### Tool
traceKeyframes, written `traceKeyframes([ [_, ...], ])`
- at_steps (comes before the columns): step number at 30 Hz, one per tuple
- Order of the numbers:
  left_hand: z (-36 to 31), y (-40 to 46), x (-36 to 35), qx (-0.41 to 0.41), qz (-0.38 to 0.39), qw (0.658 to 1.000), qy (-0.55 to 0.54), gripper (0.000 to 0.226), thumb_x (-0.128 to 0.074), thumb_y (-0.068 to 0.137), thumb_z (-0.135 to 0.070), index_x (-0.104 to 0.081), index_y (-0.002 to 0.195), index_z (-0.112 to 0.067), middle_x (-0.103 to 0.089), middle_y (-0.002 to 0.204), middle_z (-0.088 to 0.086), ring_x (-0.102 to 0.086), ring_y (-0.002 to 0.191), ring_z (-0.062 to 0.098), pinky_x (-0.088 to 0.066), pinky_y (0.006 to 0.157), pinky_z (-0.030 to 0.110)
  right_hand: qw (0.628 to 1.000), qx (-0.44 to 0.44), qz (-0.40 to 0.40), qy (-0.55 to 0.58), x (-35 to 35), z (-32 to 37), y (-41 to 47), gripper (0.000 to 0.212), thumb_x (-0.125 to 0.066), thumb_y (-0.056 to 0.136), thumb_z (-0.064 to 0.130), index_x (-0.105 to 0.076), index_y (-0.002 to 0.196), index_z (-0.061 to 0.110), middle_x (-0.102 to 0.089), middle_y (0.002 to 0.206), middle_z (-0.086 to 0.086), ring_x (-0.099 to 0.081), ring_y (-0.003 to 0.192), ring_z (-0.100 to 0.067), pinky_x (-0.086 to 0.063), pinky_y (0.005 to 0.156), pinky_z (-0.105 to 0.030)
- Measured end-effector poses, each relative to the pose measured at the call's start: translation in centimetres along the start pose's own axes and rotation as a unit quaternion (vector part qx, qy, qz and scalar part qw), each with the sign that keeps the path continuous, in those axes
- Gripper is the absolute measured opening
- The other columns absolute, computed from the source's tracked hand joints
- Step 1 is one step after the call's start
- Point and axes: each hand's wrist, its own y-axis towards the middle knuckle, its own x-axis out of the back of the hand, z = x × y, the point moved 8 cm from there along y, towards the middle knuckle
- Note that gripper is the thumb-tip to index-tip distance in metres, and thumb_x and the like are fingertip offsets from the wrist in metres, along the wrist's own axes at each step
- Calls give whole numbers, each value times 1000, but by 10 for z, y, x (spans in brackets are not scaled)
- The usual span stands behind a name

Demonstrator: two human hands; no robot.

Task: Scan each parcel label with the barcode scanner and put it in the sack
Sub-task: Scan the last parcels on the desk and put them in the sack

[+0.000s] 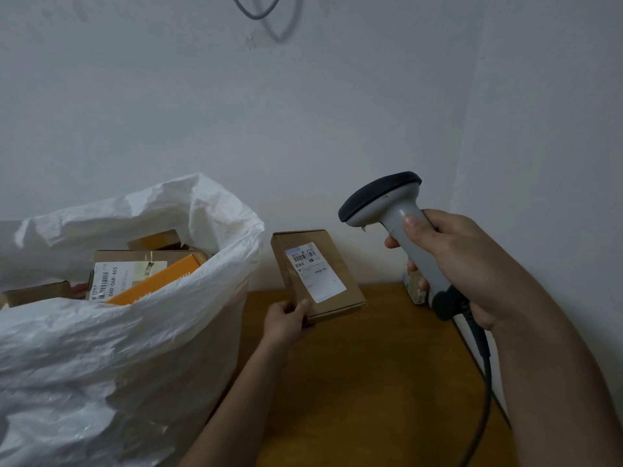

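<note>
While the right hand grips the scanner, the left hand holds a parcel up beside the sack.

Right hand: the right hand [462, 261] is curled round the grey handle of the barcode scanner [394, 224], thumb laid along the handle's back, at 3 o'clock in the view.

Scanner: its dark head sits at the top, tipped toward 10 o'clock, above and to the right of the parcel; a black cable [485, 375] drops from the handle's base toward 5 o'clock.

Left hand: the left hand [286, 321] pinches the near corner of the brown parcel [296, 264], thumb on top, fingers underneath.

Parcel: flat cardboard, tilted with its face to the camera, raised over the far edge of the wooden table [364, 382], just right of the sack.

Label: a white label [315, 273] with a barcode covers much of the parcel's face.

Sack: the white sack [101, 348] fills the 9 o'clock side, mouth open.

Sack contents: several boxes lie inside, among them an orange box [158, 281] and a box with a white label [111, 281].

Small box: a small box [414, 288] shows on the table behind the scanner's handle, mostly hidden.

Wall: a pale wall [303, 112] stands behind.
</note>
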Motion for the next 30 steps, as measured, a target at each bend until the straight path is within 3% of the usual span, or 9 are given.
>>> traceKeyframes([
  [9, -11, -9, -12, -19, 13, 1000, -4, 26, -59, 97, -17, -62, 117, 0, -67, 110, 11, -66, 100, 26, -60, 70, 29, 1000, -6, -11, -8, -4, -1, -2, 31, -44, 101, 35, -62, 111, 12, -55, 74, 7, -51, 65, -13, -43, 52, -24],
  [14, -19, -16, -17, -34, 24, 999, -11, 25, -58, 97, -18, -63, 115, -2, -68, 105, 8, -67, 98, 24, -60, 74, 32, 1000, -3, -28, -8, -7, -2, 0, 29, -44, 102, 34, -61, 110, 13, -54, 75, 6, -51, 67, -15, -44, 57, -28],
  [21, -29, -24, -16, -56, 35, 998, 2, 27, -58, 97, -21, -64, 117, -3, -69, 109, 8, -67, 100, 23, -61, 77, 34, 998, 21, -45, -44, -7, 2, 3, 25, -44, 102, 35, -61, 102, 17, -65, 98, -3, -56, 76, -17, -50, 63, -34],
  [25, -41, -33, -14, -87, 40, 995, 26, 28, -56, 98, -20, -64, 119, -3, -69, 105, 6, -68, 96, 20, -61, 76, 32, 997, 35, -40, -60, -8, 5, 2, 26, -43, 101, 36, -61, 99, 18, -66, 99, -10, -57, 75, -20, -53, 67, -40],
  [30, -92, -57, -2, -195, 8, 980, 35, 27, -55, 98, -20, -62, 120, -5, -69, 103, 2, -69, 94, 18, -60, 76, 28, 996, 33, -78, 28, -8, 8, 3, 32, -43, 101, 39, -63, 98, 15, -58, 78, -10, -54, 62, -19, -46, 56, -33],
])
